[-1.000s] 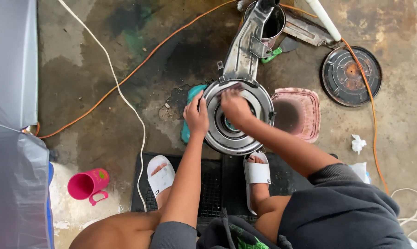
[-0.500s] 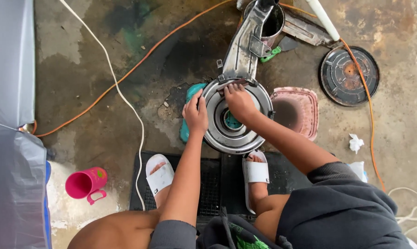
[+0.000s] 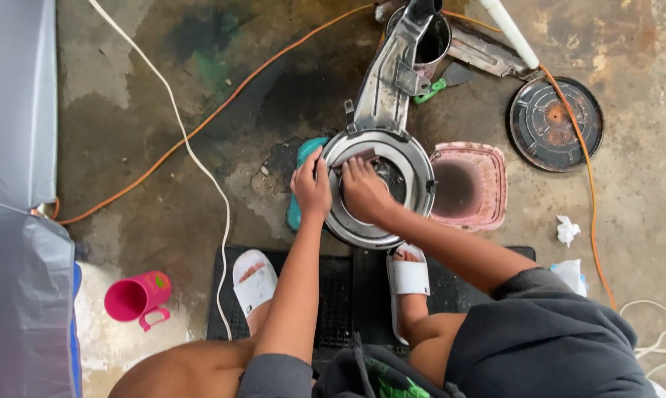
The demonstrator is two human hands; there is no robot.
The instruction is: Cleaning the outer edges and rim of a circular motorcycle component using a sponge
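Concrete floor [image 3: 163, 214]: stained, wet and dark in patches, it lay all around my hands; I saw it greenish well beyond the left hand.
Metal housing [image 3: 414, 158]: round and shiny, it sat on the floor under both my hands, its long neck [image 3: 388, 81] running away from the fingertips.
Left hand [image 3: 312, 188]: I had it clamped on the housing's near-left rim, thumb inside, fingers curled over the outer edge.
Right hand [image 3: 364, 190]: it lay flat inside the ring, fingers together and pressed to the inner surface; whether it held a cloth I could not tell.
Teal object [image 3: 298, 210]: it showed just outside the left hand, partly under the housing.
Pink tub [image 3: 499, 184]: it stood just beside the housing, on the far side of the right hand.
Dark round lid [image 3: 555, 124]: it lay well beyond the tub, apart from both hands.
Cables: an orange cable [image 3: 200, 125] and a white cable [image 3: 193, 155] crossed the open floor out past the left hand.
Black mat [image 3: 348, 295]: it lay below my wrists, with my white sandals [image 3: 256, 284] on it.
Pink cup [image 3: 138, 296]: it lay well out from the left forearm, near the grey sheet [image 3: 16, 110].
Open room: bare floor lay between the left hand and the white cable.
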